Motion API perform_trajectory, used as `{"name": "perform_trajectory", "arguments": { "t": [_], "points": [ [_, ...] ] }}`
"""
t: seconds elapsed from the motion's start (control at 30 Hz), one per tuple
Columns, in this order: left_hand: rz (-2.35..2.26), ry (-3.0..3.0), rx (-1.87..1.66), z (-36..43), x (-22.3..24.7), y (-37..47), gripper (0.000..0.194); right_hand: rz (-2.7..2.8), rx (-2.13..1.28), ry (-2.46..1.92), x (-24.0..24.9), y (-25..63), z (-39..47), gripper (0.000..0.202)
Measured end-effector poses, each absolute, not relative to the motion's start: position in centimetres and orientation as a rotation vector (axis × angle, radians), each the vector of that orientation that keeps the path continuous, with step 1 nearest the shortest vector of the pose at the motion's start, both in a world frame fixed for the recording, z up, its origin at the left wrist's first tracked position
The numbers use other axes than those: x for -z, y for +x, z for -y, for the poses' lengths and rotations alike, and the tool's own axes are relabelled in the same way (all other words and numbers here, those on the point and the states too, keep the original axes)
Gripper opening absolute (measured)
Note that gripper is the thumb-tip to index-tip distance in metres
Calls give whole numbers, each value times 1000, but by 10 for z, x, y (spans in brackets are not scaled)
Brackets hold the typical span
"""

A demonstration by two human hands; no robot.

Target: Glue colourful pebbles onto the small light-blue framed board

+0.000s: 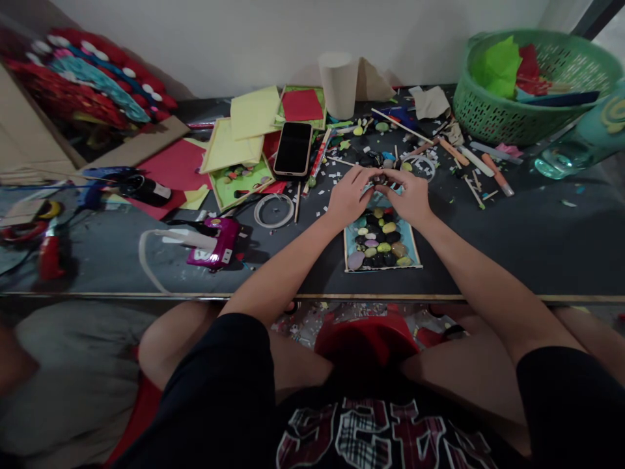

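On the table in front of me lies a small blue board (pixel 408 242) with a pale stick frame, its near part covered in rows of black, yellow, green and purple pebbles (pixel 374 236). My left hand (pixel 349 198) and my right hand (pixel 408 197) meet over the board's far end, fingers curled inward and fingertips close together. Something small and dark shows between them, too hidden to name. Just beyond the fingers, loose dark pebbles (pixel 372 158) are scattered on the tabletop.
A phone (pixel 293 149) rests by yellow and green framed cards (pixel 233 148). At left are a purple power adapter (pixel 213 244) and a blue glue gun (pixel 103 185). A white cup (pixel 338 85), green basket (pixel 527 120) and clear bottle (pixel 561 158) stand behind. Paper scraps and sticks litter the table.
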State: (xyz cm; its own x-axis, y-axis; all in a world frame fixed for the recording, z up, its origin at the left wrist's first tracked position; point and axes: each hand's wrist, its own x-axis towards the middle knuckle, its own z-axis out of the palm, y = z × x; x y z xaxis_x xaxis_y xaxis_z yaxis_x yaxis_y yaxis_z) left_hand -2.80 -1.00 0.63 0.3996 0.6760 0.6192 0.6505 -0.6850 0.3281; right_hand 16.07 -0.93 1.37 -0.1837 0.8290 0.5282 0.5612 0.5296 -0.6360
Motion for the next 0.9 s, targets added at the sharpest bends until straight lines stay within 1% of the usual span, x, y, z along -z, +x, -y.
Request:
{"name": "perform_trajectory", "arguments": {
  "t": [0.13,0.23,0.4,0.57,0.73,0.9],
  "points": [
    [-1274,2652,-1301,11,-6,-27,31,1794,-464,-1110,-12,159,9,36],
    [-1304,2655,-1336,11,-5,-27,31,1778,-467,-1107,-12,158,9,34],
    [-1304,2626,-1336,10,-5,-27,26,1808,-431,-1125,-15,159,10,32],
    [-1272,2644,-1238,11,-9,-28,22,1846,-433,-1139,-15,160,10,33],
    [-1250,2607,-1172,9,-10,-29,23,1851,-439,-1155,-15,160,9,33],
    [-1197,2564,-1213,5,-8,-31,30,1832,-525,-1176,-14,162,7,33]
  ]
}}
